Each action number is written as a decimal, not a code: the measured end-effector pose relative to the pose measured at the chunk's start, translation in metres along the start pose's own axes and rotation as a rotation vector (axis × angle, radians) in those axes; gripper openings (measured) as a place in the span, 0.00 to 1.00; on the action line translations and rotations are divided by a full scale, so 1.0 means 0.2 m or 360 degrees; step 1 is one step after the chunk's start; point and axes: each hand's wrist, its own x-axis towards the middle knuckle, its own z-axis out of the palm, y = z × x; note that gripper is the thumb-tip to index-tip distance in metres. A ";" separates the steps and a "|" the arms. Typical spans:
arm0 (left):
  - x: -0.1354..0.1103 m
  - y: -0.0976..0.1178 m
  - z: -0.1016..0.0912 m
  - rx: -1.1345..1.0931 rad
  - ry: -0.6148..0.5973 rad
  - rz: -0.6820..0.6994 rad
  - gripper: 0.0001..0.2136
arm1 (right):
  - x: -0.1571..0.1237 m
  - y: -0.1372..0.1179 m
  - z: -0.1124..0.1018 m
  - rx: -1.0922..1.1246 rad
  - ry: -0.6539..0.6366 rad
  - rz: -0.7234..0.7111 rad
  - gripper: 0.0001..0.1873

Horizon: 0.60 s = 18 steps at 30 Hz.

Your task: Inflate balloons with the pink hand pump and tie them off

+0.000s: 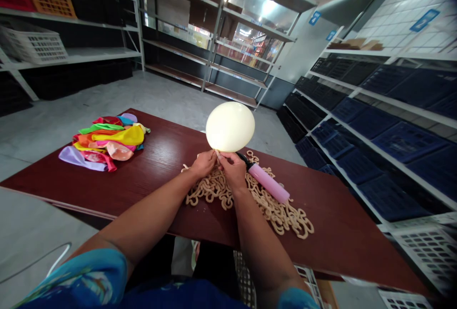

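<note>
A pale cream inflated balloon (230, 126) stands above the dark red table (339, 233). My left hand (204, 163) and my right hand (233, 169) are both closed around its neck, fingers pinched together right under the balloon. Beneath the hands lies a heap of beige plastic chain links (282, 214). A pink hand pump (268, 183) with a black nozzle lies on the links just right of my right hand.
A pile of flat coloured balloons (107, 142) lies at the table's left end. Metal shelving with crates (35, 44) lines the left and far walls; blue bins (385, 123) fill racks on the right. White baskets (428, 247) stand near the table's right.
</note>
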 end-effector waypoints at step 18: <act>0.01 0.02 -0.01 0.0091 -0.0051 -0.0007 0.17 | 0.02 0.04 0.01 0.0284 0.0069 0.0147 0.11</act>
